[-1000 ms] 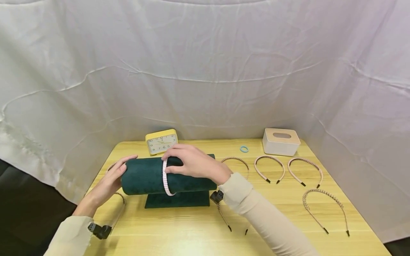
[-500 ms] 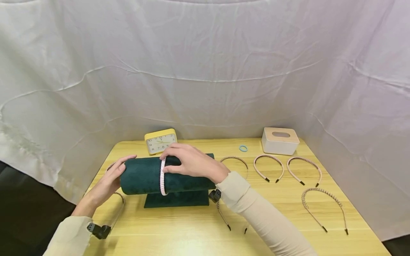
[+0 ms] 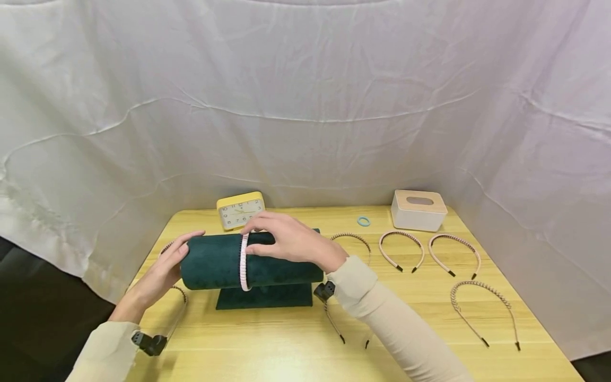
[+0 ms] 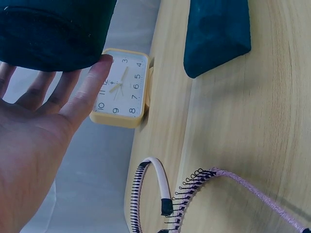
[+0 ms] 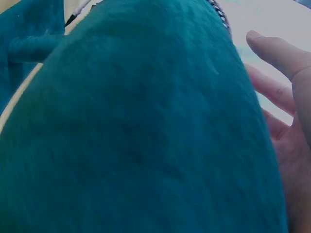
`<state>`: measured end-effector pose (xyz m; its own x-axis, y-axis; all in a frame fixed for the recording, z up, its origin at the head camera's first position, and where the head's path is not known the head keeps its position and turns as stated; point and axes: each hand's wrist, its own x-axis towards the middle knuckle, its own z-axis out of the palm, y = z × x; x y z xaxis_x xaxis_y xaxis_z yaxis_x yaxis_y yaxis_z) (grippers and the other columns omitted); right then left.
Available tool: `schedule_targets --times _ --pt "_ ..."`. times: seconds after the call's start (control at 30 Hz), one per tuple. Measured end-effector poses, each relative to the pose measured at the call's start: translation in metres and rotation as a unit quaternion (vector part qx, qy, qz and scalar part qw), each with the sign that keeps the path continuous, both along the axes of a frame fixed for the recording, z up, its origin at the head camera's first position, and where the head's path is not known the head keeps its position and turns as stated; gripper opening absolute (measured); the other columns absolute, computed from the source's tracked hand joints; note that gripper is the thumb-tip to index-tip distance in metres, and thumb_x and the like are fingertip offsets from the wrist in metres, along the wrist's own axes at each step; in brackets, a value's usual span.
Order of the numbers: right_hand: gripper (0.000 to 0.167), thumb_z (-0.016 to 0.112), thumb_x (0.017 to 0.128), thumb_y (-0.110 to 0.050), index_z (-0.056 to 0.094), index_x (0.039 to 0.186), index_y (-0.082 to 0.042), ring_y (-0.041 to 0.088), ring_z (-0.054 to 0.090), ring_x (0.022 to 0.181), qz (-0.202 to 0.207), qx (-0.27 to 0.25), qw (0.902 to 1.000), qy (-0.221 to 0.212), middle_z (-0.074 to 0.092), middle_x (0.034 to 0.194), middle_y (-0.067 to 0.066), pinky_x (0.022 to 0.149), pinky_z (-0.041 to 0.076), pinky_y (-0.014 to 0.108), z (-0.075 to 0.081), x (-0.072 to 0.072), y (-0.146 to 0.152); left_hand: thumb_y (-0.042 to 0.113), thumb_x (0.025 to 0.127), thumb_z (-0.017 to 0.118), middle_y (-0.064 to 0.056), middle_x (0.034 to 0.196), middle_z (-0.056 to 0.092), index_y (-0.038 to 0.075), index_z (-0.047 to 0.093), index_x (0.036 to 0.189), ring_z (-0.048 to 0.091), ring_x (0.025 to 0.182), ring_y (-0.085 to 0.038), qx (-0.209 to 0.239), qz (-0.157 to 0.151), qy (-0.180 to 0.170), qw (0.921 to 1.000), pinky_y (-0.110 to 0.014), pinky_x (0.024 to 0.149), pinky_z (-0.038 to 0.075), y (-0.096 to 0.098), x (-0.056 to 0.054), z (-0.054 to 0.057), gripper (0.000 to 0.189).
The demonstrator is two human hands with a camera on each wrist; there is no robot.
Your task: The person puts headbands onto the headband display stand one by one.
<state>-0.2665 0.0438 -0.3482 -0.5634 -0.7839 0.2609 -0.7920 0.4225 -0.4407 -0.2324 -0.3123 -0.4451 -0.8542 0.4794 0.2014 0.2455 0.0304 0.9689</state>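
A pink ruffled headband [image 3: 244, 265] with a dark toothed inner edge sits around the dark green velvet roll [image 3: 210, 262] of a display stand [image 3: 264, 298]. My right hand [image 3: 291, 241] reaches over the roll from the right. Its fingertips hold the top of the headband while the thumb lies against the near side. The right wrist view is mostly green velvet, with the thumb [image 5: 272, 51] beside it and a bit of the headband [image 5: 221, 13] at the top. My left hand [image 3: 155, 276] rests against the roll's left end, its fingers [image 4: 82, 99] extended.
Several similar headbands lie on the wooden table [image 3: 267, 345]: right-hand ones such as this headband [image 3: 403, 236], others partly hidden behind the arms. A yellow clock [image 3: 241, 209], a light blue ring [image 3: 364, 221] and a tissue box [image 3: 419, 211] stand or lie at the back.
The lower end of the headband has shifted slightly left, so the band runs straighter down the roll. Both hands stay in nearly the same place.
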Motion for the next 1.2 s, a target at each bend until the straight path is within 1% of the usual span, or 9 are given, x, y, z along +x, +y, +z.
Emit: schedule_targets --times 0.1,0.23,0.33,0.5,0.63,0.73,0.97,1.1,1.2 --pt "0.04 0.075 0.106 -0.038 0.071 0.141 -0.018 0.019 0.064 0.133 -0.002 -0.016 0.9999 0.001 0.068 0.143 -0.002 0.114 0.052 0.039 0.003 -0.001 0.01 0.022 0.121 0.025 0.014 0.153 0.057 0.016 0.032 0.171 0.06 0.134 -0.003 0.004 0.002 0.0 1.0 -0.022 0.106 0.052 0.001 0.0 0.0 0.051" --pt "0.041 0.077 0.104 -0.037 0.072 0.141 -0.019 0.015 0.065 0.128 -0.019 -0.046 0.9988 0.003 0.07 0.139 -0.004 0.112 0.054 0.038 0.006 -0.003 0.029 0.022 0.121 0.025 0.013 0.152 0.057 0.016 0.033 0.171 0.06 0.134 -0.003 0.006 0.002 0.0 1.0 -0.022 0.106 0.052 0.002 0.0 0.0 0.051" --pt "0.04 0.078 0.104 -0.035 0.072 0.14 -0.019 0.014 0.065 0.127 -0.028 -0.074 0.9969 -0.003 0.071 0.137 -0.004 0.111 0.055 0.041 0.007 -0.004 0.045 0.022 0.121 0.025 0.013 0.152 0.058 0.015 0.033 0.171 0.06 0.133 -0.003 0.006 0.001 0.001 1.0 -0.023 0.106 0.052 0.001 0.0 0.0 0.051" --pt "0.036 0.078 0.104 -0.03 0.073 0.137 -0.018 0.015 0.066 0.131 -0.04 -0.121 0.9917 -0.018 0.072 0.138 -0.003 0.111 0.055 0.044 0.005 -0.008 0.076 0.022 0.121 0.025 0.013 0.152 0.058 0.017 0.034 0.17 0.06 0.133 -0.004 0.007 0.002 -0.001 1.0 -0.023 0.106 0.052 0.001 0.0 -0.001 0.05" --pt "0.033 0.079 0.103 -0.022 0.074 0.135 -0.016 0.019 0.068 0.128 -0.047 -0.156 0.986 -0.036 0.073 0.137 0.001 0.111 0.056 0.049 0.001 -0.012 0.102 0.021 0.121 0.025 0.013 0.151 0.058 0.015 0.033 0.17 0.06 0.133 -0.003 0.01 0.002 -0.002 0.9999 -0.023 0.106 0.053 0.001 0.0 -0.001 0.05" --pt "0.031 0.078 0.103 -0.019 0.074 0.134 -0.016 0.02 0.07 0.125 -0.061 -0.167 0.9827 -0.051 0.073 0.136 0.004 0.11 0.057 0.05 -0.004 -0.015 0.122 0.021 0.121 0.025 0.014 0.151 0.058 0.014 0.033 0.17 0.061 0.132 -0.003 0.014 -0.002 -0.002 0.9999 -0.023 0.105 0.053 0.002 -0.001 -0.002 0.05" --pt "0.029 0.075 0.106 -0.023 0.073 0.135 -0.022 0.021 0.07 0.125 -0.112 -0.165 0.9745 -0.104 0.072 0.137 -0.001 0.108 0.057 0.043 -0.019 -0.014 0.165 0.02 0.121 0.026 0.014 0.151 0.058 0.014 0.033 0.17 0.06 0.132 -0.003 0.016 -0.007 -0.002 0.9999 -0.023 0.105 0.053 0.005 -0.004 -0.002 0.05" --pt "0.03 0.074 0.107 -0.021 0.073 0.136 -0.018 0.024 0.07 0.124 -0.126 -0.165 0.9702 -0.124 0.073 0.135 0.002 0.104 0.058 0.038 -0.032 -0.013 0.184 0.02 0.121 0.026 0.014 0.151 0.058 0.013 0.032 0.17 0.06 0.132 -0.002 0.013 -0.006 -0.002 0.9999 -0.022 0.105 0.053 0.007 -0.004 -0.002 0.05" --pt "0.031 0.072 0.108 -0.018 0.072 0.138 -0.013 0.026 0.07 0.123 -0.128 -0.166 0.9674 -0.142 0.073 0.135 0.004 0.102 0.059 0.033 -0.043 -0.012 0.199 0.02 0.121 0.026 0.014 0.151 0.058 0.013 0.032 0.17 0.06 0.132 -0.002 0.013 -0.005 -0.001 0.9999 -0.022 0.105 0.053 0.008 -0.004 -0.002 0.05"
